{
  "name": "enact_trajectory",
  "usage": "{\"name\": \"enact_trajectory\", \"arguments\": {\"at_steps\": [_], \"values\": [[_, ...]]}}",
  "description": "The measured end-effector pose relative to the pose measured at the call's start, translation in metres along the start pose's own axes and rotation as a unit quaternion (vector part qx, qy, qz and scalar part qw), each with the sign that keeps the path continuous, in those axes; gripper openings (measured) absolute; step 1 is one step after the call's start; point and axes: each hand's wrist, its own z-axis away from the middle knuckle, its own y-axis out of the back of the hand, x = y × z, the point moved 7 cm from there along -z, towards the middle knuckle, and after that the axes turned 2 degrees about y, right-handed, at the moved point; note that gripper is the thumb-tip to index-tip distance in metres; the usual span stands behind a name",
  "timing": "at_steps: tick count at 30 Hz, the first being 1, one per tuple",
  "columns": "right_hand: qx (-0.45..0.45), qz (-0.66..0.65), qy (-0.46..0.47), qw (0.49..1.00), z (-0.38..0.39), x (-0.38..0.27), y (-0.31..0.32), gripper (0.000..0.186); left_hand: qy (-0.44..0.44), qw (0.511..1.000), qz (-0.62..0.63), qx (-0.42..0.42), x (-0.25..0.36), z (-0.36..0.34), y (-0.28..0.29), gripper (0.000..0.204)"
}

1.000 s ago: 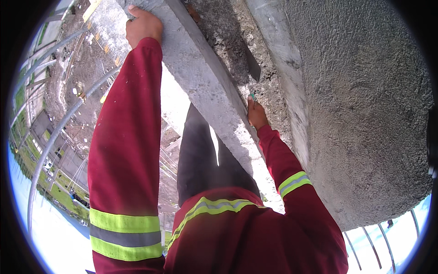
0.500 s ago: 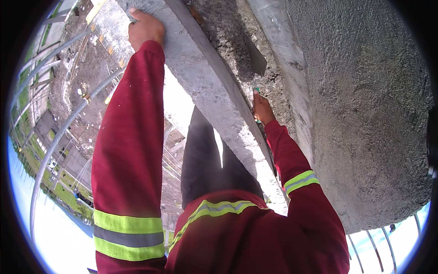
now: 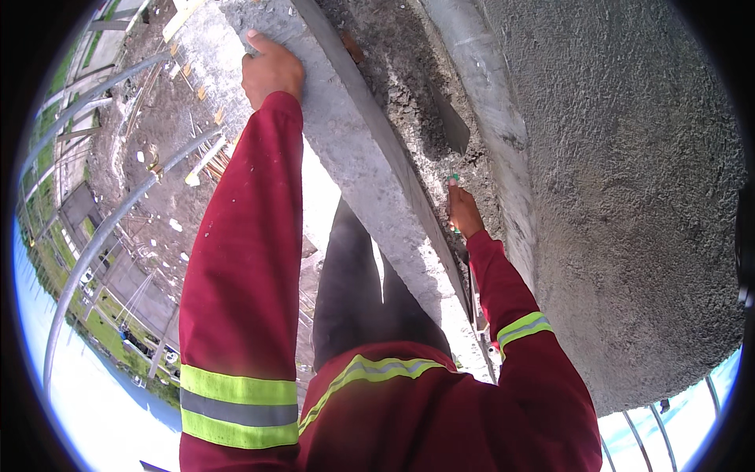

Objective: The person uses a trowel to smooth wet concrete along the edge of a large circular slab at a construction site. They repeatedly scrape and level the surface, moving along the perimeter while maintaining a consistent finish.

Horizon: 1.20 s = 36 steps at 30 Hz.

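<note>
While the head camera looks down past two red sleeves (image 3: 248, 236), the left hand (image 3: 271, 71) rests at the outer edge of a long grey concrete beam (image 3: 354, 149), thumb lying along the top; its other fingers are mostly hidden, so one cannot tell how firmly they close. The right hand (image 3: 465, 211) is wrapped around the green handle of a trowel (image 3: 454, 134), whose grey blade points away from the body. The trowel is in the narrow gap between the beam and a smooth pale strip (image 3: 480, 63) at the foot of a rough grey wall (image 3: 629, 197), its blade over crumbly grey mortar (image 3: 405, 86); whether the blade touches the mortar cannot be made out.

As far as this view shows, the work looks partway along. The wall bears an even, grainy surface, and the strip beside it looks fairly flat, so those parts seem done or not in hand. The gap itself seems unfinished: its mortar is lumpy and broken, dark hollows lie around the blade, and a reddish chunk (image 3: 351, 47) sits near the far end. No levelled stretch can be made out there, so most of that length appears to be left.
</note>
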Motion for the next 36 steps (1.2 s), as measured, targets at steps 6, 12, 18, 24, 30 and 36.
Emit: {"name": "enact_trajectory", "arguments": {"at_steps": [6,12,18,24,30,36], "values": [[0.099,0.072,0.185,0.975,-0.022,-0.062,0.037,0.075,-0.01,1.0,0.013,0.005,0.0,0.003,0.001,0.087],[0.025,0.024,0.12,0.992,-0.029,-0.067,-0.016,0.076,-0.009,1.0,0.005,-0.002,0.001,0.003,0.004,0.085],[0.069,0.155,0.181,0.969,0.0,-0.077,0.037,0.078,-0.005,1.0,0.001,-0.002,0.001,0.003,0.003,0.086],[0.11,0.075,0.214,0.968,-0.05,-0.161,0.002,0.077,0.003,1.0,-0.004,0.003,0.001,0.003,0.002,0.086],[-0.004,0.255,0.128,0.958,-0.005,-0.112,-0.028,0.075,0.01,0.999,0.039,-0.006,-0.001,0.006,0.003,0.087],[0.081,0.189,0.227,0.952,-0.024,-0.166,0.009,0.08,-0.019,0.999,0.025,0.015,0.003,0.004,0.005,0.087]]}}
